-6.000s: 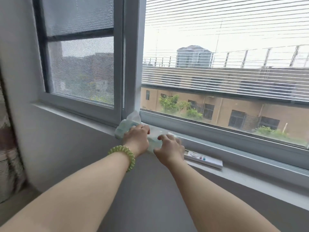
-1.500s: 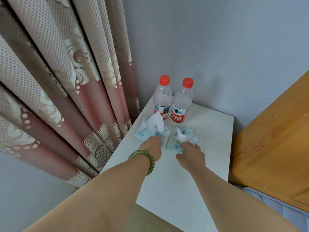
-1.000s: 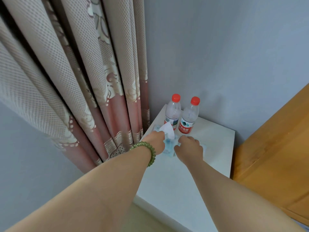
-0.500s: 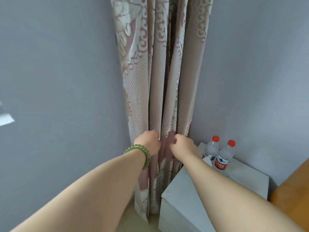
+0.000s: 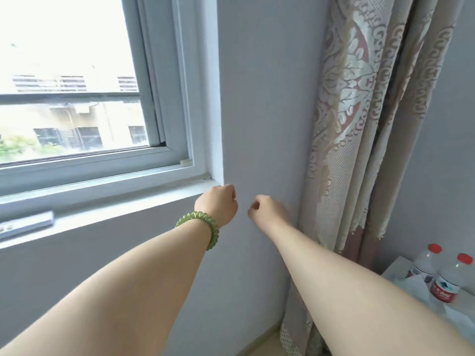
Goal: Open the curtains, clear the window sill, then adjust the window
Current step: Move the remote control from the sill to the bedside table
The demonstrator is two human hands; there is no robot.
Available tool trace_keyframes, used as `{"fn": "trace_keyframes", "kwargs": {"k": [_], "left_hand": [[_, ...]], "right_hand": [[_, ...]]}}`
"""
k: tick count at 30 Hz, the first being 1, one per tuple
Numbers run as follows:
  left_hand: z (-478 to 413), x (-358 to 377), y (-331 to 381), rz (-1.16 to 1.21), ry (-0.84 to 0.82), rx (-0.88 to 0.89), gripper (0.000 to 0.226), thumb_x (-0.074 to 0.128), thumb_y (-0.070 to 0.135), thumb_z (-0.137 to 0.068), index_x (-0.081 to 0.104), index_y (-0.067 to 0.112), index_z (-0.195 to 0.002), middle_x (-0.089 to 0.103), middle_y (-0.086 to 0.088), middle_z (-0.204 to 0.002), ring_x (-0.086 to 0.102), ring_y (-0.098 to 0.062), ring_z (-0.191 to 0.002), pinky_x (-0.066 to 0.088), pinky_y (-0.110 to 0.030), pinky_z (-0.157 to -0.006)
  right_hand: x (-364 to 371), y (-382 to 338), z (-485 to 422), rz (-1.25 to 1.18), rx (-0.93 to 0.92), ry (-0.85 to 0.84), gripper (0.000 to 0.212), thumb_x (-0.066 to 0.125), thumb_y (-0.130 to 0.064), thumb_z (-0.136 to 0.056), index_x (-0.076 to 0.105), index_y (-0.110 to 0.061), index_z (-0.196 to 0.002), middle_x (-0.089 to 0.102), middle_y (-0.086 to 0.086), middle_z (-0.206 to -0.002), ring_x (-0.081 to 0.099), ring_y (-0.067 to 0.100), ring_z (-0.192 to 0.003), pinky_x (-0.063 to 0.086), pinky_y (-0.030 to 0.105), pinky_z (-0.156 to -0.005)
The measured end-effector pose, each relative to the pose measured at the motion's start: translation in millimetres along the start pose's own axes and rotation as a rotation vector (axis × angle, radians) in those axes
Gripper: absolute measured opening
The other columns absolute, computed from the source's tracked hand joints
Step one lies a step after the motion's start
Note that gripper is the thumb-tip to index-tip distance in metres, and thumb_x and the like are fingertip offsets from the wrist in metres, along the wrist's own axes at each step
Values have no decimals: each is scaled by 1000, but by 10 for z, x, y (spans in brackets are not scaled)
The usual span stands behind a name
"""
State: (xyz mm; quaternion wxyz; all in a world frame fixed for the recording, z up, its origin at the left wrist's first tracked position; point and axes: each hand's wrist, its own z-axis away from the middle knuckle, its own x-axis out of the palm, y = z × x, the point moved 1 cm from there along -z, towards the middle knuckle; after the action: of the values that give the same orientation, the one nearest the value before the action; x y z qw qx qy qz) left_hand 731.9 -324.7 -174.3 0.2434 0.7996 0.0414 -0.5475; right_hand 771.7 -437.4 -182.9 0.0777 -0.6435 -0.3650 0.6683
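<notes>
Curtain (image 5: 359, 124) is bunched up over on the right, hanging down the wall clear of the frame, so the window (image 5: 77, 98) on the left is left uncovered. Window sill (image 5: 128, 201) is run along under the glass, and a white remote (image 5: 25, 223) is seen lying on it at the far left edge of the view. Both hands are held up in front of the bare wall (image 5: 262, 98) between window and curtain. Left hand (image 5: 217, 205), with a green bead bracelet (image 5: 199, 227) worn on the wrist, is curled into a fist right by the sill's corner, nothing held in it. Right hand (image 5: 267, 210) is curled up too, thumb against forefinger, empty, just short of the curtain. Down in the bottom right corner a red-capped water bottle (image 5: 425, 265) is stood beside a second bottle (image 5: 453, 281) on a white table (image 5: 393, 271).
</notes>
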Motion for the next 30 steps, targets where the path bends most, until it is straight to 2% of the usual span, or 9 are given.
{"fn": "trace_keyframes", "kwargs": {"k": [4,7,13,18,22,26,30], "left_hand": [[300,-529,-729,-53,101,-17,29,44,15,-90,60,20,-113,62,-2,-118,60,-27,-104,43,-29,-75],[548,-883,-1228,-101,182,-17,28,45,15,-91,60,19,-114,57,-2,-122,60,-27,-103,42,-28,-76],[983,-1400,-2206,-184,284,-180,28,44,17,-91,61,16,-114,56,-5,-120,59,-28,-105,48,-34,-80],[1259,-1626,-2832,-199,289,-343,28,45,16,-91,60,13,-115,53,-8,-122,50,-28,-118,45,-36,-91],[1363,-1710,-3220,-235,258,-445,30,45,21,-93,57,15,-120,49,-8,-127,45,-27,-121,43,-39,-94],[1348,-1726,-3420,-226,172,-457,33,44,26,-94,51,20,-126,44,-3,-134,40,-23,-128,37,-37,-102],[1252,-1706,-3527,-224,80,-438,34,41,24,-96,47,21,-129,40,-3,-138,40,-25,-128,37,-38,-104]], "right_hand": [[401,-789,251,-34,-114,-38,25,43,-14,-87,64,-15,-100,67,10,-109,60,32,-103,46,30,-81],[685,-1358,459,-50,-209,-90,22,42,-15,-88,62,-16,-94,65,10,-103,59,31,-97,44,30,-78],[1232,-2291,797,-41,-413,-171,26,44,-18,-88,64,-16,-104,68,7,-112,58,29,-108,46,34,-89],[1627,-2714,884,25,-491,-210,28,46,-20,-89,62,-19,-111,65,7,-121,53,29,-117,42,34,-95],[1827,-2929,867,113,-555,-201,34,42,-20,-92,56,-20,-123,56,8,-131,45,29,-124,38,35,-98],[1957,-3034,800,186,-612,-250,40,35,-20,-97,45,-24,-135,44,0,-144,37,27,-130,32,36,-104],[2110,-3148,716,244,-639,-287,42,33,-23,-98,39,-27,-139,40,-1,-145,35,27,-132,30,37,-106]]}}
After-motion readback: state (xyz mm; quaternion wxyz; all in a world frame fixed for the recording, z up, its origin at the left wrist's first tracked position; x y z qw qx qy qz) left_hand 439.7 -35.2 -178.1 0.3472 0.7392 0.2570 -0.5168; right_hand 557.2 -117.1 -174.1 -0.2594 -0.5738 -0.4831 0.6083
